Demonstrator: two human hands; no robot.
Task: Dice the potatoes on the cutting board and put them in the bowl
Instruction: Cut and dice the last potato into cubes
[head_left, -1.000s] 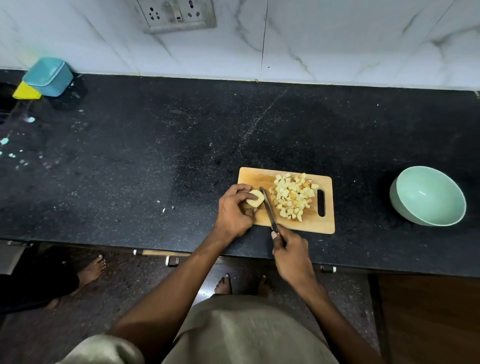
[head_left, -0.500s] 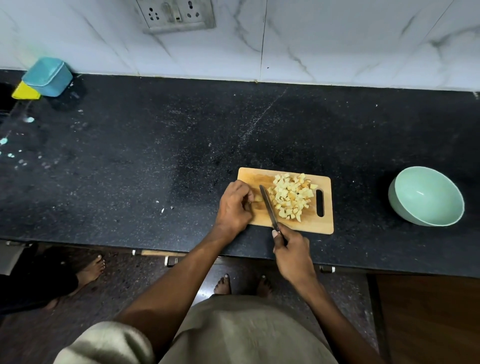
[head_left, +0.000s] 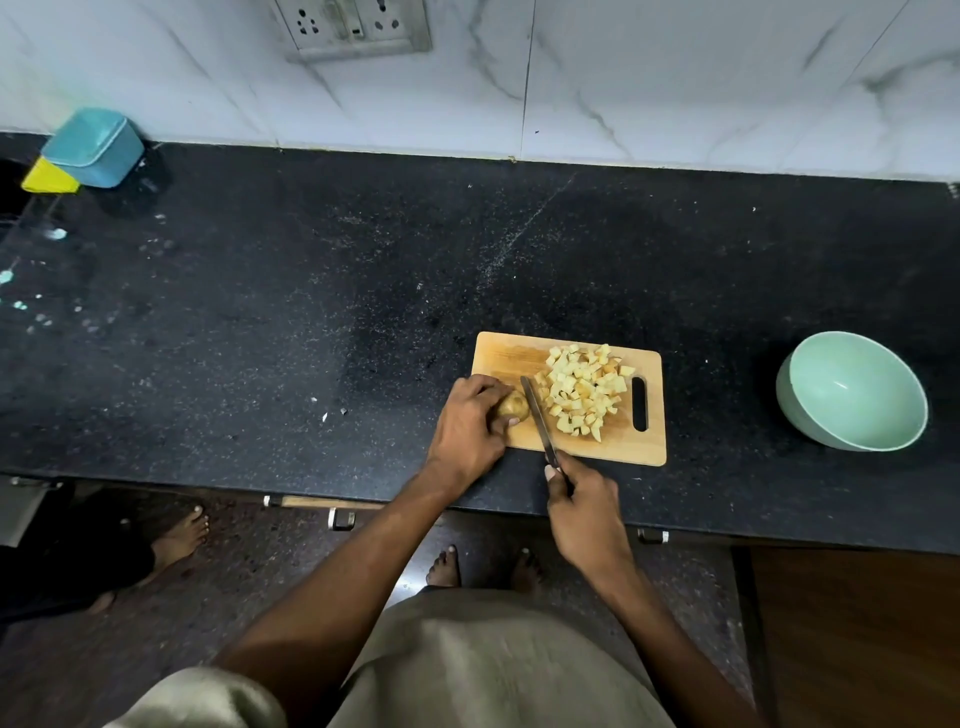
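On the cutting board (head_left: 571, 447), left end, my left hand (head_left: 467, 431) is curled over the last potato piece (head_left: 513, 405), fingers clamped round it, skin side up now. My right hand (head_left: 584, 512) is wrapped tight round the knife (head_left: 537, 415) handle, forefinger along the top; the blade lies just right of the piece, touching or nearly so, hard to tell. The diced pile (head_left: 584, 389) sits mid-board to the right of the blade. The bowl (head_left: 852, 392) stands well apart to the right on the counter (head_left: 311, 322), nothing in it yet.

Doing this step well, as I judge it: keep my left fingertips tucked back from the blade, cut side flat on the board so the piece won't roll, slice straight down, then crosscut into cubes matching the pile. The piece is small, so there's a slip risk; short strokes.

Versus a second ago: then the piece showed its pale cut face held up between my fingers; half a second ago my hand covered it; now it's turned down with brown skin showing. The knife has hardly shifted. Pile and bowl are unchanged.
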